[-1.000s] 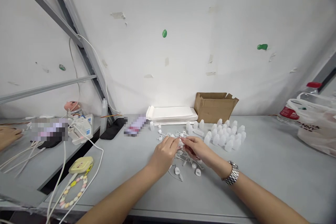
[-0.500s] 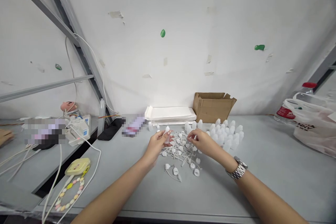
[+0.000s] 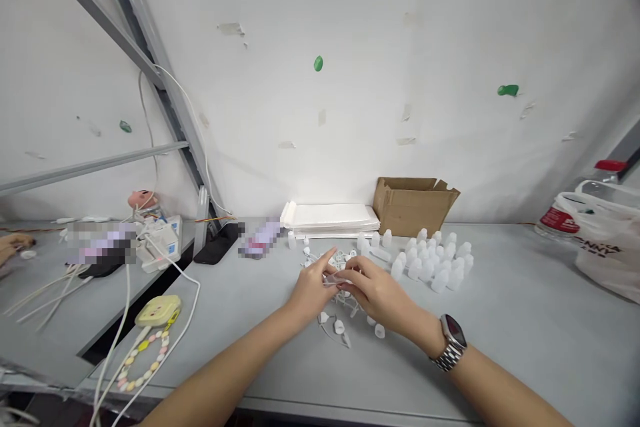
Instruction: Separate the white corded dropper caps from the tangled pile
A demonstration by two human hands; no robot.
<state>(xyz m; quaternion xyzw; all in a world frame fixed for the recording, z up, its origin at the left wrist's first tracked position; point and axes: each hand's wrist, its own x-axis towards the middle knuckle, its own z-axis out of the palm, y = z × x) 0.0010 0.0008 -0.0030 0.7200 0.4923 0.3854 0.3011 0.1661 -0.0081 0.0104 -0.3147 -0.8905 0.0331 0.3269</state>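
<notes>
In front of me, my left hand (image 3: 314,287) grips a small translucent plastic bottle (image 3: 331,279), which lies tilted sideways between both hands. The fingers of my right hand (image 3: 371,287) are closed around its right end, so the tip is hidden. Under and behind my hands lies a pile of white caps with thin cords (image 3: 345,257), partly covered. Several loose white caps (image 3: 339,327) rest nearer to me. To the right of my right hand, many small translucent bottles (image 3: 428,265) stand in a cluster, with one lying on its side.
An open cardboard box (image 3: 413,210) and a stack of white foam-like sheets (image 3: 333,217) stand against the wall. At right is a plastic bag (image 3: 607,233) beside a large bottle. Cables, a yellow device (image 3: 159,311) and another person's hand (image 3: 11,245) are at left.
My right hand has moved left from the pile to meet my left hand at the bottle. The bottle has tipped from upright to sideways. The view has shifted slightly.
</notes>
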